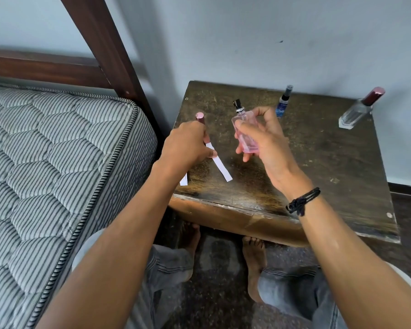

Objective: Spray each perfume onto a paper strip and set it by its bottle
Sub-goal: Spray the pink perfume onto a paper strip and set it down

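My right hand point(271, 141) grips a pink perfume bottle point(246, 131) above the middle of the wooden table point(330, 162); its black sprayer is bare and points up. My left hand point(188, 146) holds a dark red cap with a pink top point(200, 117), which sticks out above the fingers. The thumb of that hand lies on the upper end of a white paper strip point(221, 166) that lies flat on the table. The corner of another white strip point(183, 180) shows under my left wrist.
A small blue spray bottle point(282, 103) stands at the back of the table. At the back right stands a clear bottle with a dark red cap point(358, 110). A striped mattress point(57, 162) and a dark bed frame point(109, 55) are to the left, a wall behind.
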### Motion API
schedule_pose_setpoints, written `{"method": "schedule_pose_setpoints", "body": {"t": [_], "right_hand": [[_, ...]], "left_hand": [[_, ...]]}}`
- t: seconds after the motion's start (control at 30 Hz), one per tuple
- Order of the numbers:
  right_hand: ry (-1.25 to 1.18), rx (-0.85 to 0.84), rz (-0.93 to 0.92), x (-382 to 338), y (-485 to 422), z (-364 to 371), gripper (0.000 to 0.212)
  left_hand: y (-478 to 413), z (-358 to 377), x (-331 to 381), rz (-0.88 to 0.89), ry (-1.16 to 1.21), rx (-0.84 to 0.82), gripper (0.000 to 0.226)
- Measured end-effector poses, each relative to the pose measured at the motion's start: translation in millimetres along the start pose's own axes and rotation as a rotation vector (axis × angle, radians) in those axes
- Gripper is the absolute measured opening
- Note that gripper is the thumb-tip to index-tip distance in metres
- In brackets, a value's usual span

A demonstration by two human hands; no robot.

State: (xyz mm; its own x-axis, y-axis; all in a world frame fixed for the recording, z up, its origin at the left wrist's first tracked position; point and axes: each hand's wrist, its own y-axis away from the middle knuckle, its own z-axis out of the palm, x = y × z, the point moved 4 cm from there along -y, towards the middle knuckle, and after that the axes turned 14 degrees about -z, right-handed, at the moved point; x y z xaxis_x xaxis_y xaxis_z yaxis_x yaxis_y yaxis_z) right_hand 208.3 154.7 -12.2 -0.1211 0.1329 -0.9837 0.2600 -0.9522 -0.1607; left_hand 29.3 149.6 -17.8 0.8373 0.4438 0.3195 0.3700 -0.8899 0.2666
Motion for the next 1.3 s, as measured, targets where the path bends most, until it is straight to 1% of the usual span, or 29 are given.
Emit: {"method": "schedule_pose_setpoints", "body": {"t": [0.07, 0.17, 0.3, 0.47, 0.6, 0.73, 0.87, 1.03, 1.2, 1.3], "right_hand": [[0.021, 0.002, 0.008, 1, 1, 0, 0.037], [0.047, 0.003, 0.006, 0, 1, -1, 0.03], [0.075, -0.026, -0.013, -2, 2, -2, 0.026], [0.128, -0.059, -0.027, -1, 2, 0, 0.04], [0.144, -0.11, -0.038, -6, 4, 3, 0.043], [0.136, -0.183, 0.02, -6, 7, 4, 0.049], [0.117, -0.211, 0.052, -5, 8, 3, 0.047], [0.104, -0.201, 0.067, -4, 9, 3, 0.042], [0.247, -0.227, -0.015, -2, 11, 3, 0.038], [0.414, -0.252, -0.066, 2, 10, 2, 0.035]], "left_hand": [[-1, 0, 0, -0.009, 0.02, -0.018, 0.034], [-3, 0, -1, -0.024, 0.083, -0.053, 0.029], [-5, -3, -2, -0.036, 0.135, -0.047, 0.021], [-5, -6, -4, -0.05, 0.261, -0.069, 0.016], [-9, -9, -7, -0.067, 0.351, -0.108, 0.021], [-13, -8, -11, -0.08, 0.419, -0.142, 0.017], [-11, -13, -11, -0.098, 0.555, -0.172, 0.002], [-12, -18, -13, -0.103, 0.647, -0.177, 0.007], [-10, -24, -14, -0.098, 0.711, -0.13, 0.005], [-10, -26, -14, -0.093, 0.743, -0.125, 0.005]]}}
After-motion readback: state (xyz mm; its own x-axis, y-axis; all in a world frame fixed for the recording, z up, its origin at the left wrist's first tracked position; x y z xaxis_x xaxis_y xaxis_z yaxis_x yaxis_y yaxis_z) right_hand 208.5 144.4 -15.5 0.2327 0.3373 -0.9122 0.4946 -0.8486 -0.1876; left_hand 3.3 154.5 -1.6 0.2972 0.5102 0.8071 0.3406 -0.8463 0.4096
